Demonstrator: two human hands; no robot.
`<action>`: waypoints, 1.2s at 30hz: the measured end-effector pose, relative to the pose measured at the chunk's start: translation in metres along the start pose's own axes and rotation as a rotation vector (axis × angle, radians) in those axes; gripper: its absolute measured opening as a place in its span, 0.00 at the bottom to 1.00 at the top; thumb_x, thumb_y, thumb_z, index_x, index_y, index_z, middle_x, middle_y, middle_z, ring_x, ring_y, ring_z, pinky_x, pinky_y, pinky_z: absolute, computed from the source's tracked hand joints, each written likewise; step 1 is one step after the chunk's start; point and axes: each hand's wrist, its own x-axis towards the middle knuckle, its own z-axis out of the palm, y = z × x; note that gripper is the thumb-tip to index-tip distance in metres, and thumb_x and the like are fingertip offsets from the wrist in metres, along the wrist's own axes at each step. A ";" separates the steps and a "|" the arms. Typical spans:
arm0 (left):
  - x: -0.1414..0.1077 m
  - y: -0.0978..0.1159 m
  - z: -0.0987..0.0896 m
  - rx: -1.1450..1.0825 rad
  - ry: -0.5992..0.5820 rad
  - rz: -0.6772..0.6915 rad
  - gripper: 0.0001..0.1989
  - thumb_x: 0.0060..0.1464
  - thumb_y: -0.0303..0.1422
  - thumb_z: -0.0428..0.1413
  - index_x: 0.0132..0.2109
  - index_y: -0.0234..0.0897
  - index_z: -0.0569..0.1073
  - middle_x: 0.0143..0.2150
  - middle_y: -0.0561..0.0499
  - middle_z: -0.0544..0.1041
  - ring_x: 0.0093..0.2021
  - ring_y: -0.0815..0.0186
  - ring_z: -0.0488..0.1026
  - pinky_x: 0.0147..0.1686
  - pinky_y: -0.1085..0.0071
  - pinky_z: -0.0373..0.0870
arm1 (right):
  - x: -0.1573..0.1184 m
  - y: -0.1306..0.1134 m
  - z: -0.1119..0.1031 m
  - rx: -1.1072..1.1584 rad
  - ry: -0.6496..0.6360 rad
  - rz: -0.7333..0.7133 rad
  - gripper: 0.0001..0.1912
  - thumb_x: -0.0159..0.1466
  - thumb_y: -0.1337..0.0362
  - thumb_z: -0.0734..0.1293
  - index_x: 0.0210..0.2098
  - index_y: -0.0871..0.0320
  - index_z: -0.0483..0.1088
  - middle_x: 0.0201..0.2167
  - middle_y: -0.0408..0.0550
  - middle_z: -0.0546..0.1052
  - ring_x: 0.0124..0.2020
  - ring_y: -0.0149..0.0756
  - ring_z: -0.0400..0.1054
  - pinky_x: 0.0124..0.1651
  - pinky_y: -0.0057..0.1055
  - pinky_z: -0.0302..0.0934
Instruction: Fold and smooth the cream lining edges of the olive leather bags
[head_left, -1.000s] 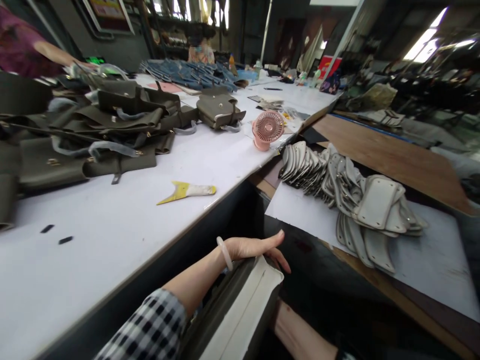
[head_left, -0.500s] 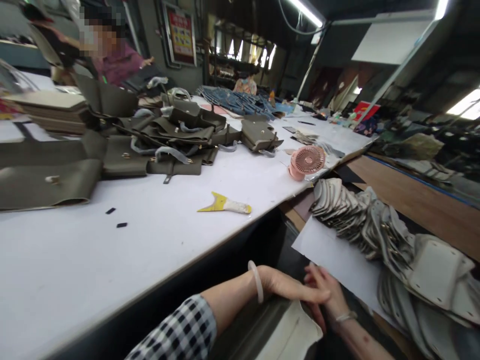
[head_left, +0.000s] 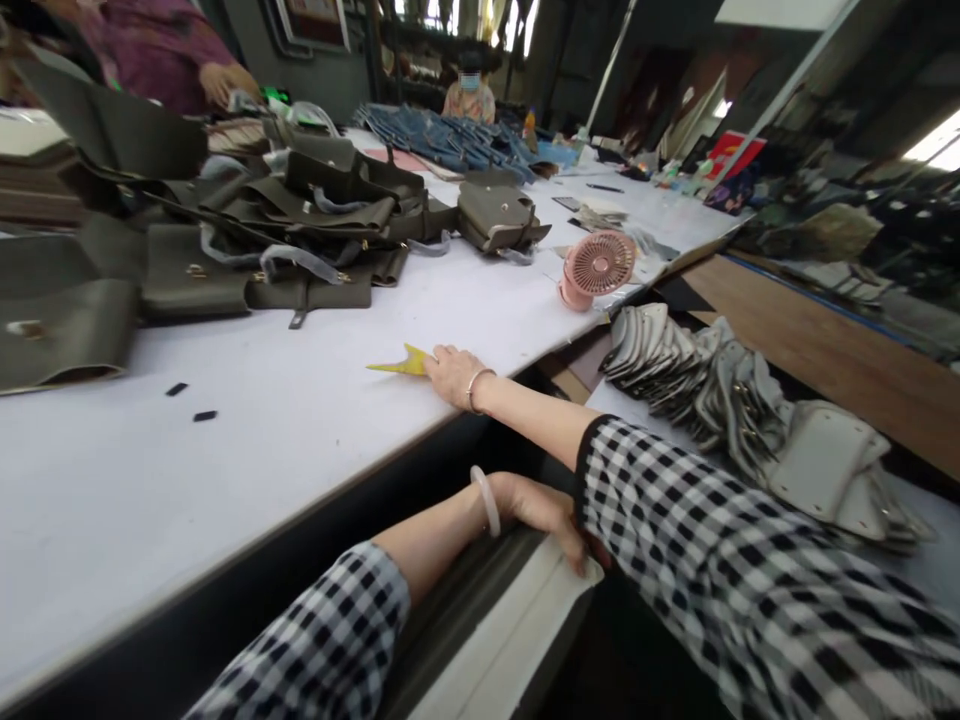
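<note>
My left hand [head_left: 538, 505], with a pale bangle at its wrist, is closed on the far end of an olive bag piece [head_left: 499, 630] with a pale edge, low in front of me. Its fingertips curl over that end and are partly hidden by my right sleeve. At the table's near edge my right hand [head_left: 452, 377] is wrapped over the handle of a yellow forked tool [head_left: 407, 361]. Only the notched yellow head shows, pointing left; the hand covers the handle.
On the white table [head_left: 285, 480] are two small black strips [head_left: 205, 416], a pink fan [head_left: 598, 268] and a heap of olive bags [head_left: 322, 215]. Stacked pale pieces [head_left: 720, 390] lie at right. A person [head_left: 150, 50] is at far left, another [head_left: 470, 95] behind blue material.
My right hand has left my left hand and reached forward and left onto the tool's handle. My left hand stays at the bag piece. The view has tipped down.
</note>
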 end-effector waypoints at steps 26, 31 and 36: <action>-0.008 0.021 0.004 0.223 0.011 -0.323 0.59 0.37 0.44 0.65 0.71 0.24 0.50 0.66 0.32 0.64 0.63 0.46 0.65 0.61 0.56 0.62 | -0.321 0.075 -0.033 0.605 -0.578 0.665 0.19 0.69 0.49 0.56 0.37 0.60 0.65 0.19 0.41 0.69 0.11 0.23 0.59 0.09 0.16 0.51; -0.008 0.022 0.004 0.272 0.012 -0.330 0.57 0.39 0.44 0.64 0.71 0.27 0.49 0.68 0.35 0.63 0.65 0.48 0.64 0.63 0.58 0.59 | -0.319 0.073 -0.030 0.618 -0.579 0.694 0.20 0.69 0.49 0.57 0.37 0.60 0.65 0.19 0.40 0.69 0.11 0.23 0.59 0.09 0.16 0.50; -0.007 0.014 -0.001 0.208 -0.036 -0.263 0.57 0.39 0.47 0.66 0.70 0.27 0.53 0.66 0.37 0.66 0.65 0.46 0.63 0.63 0.56 0.59 | -0.325 0.082 -0.030 0.759 -0.586 0.701 0.25 0.64 0.42 0.62 0.37 0.61 0.67 0.18 0.40 0.69 0.11 0.23 0.59 0.11 0.17 0.52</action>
